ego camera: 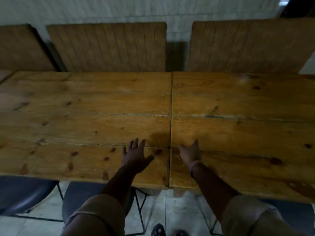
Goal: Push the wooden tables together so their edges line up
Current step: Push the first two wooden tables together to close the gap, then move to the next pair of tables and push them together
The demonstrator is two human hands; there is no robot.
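Two wooden tables butted side by side: left table point(81, 120) and right table point(242, 116), parted only by a thin dark seam point(171, 116) running from the near edge to the far edge. Seam narrow and about even along its length; near edges close to flush at the seam, the right table's perhaps a shade nearer the viewer, though blur and lens curve prevent certainty.

Left hand point(134, 157) just left of the seam, fingers spread, flat over the left table, clasping nothing. Right hand point(190, 153) just right of the seam, open, thumb toward the seam, gripping nothing. Contact with the wood not confirmed for either hand.

Judgement: joining largely done; remaining work, if any, a small fore-and-aft trim along the seam's axis. Each hand placed over its own table, both equally near the seam.

Beyond the far edge, slatted wooden bench backs point(109, 46) against a pale wall.
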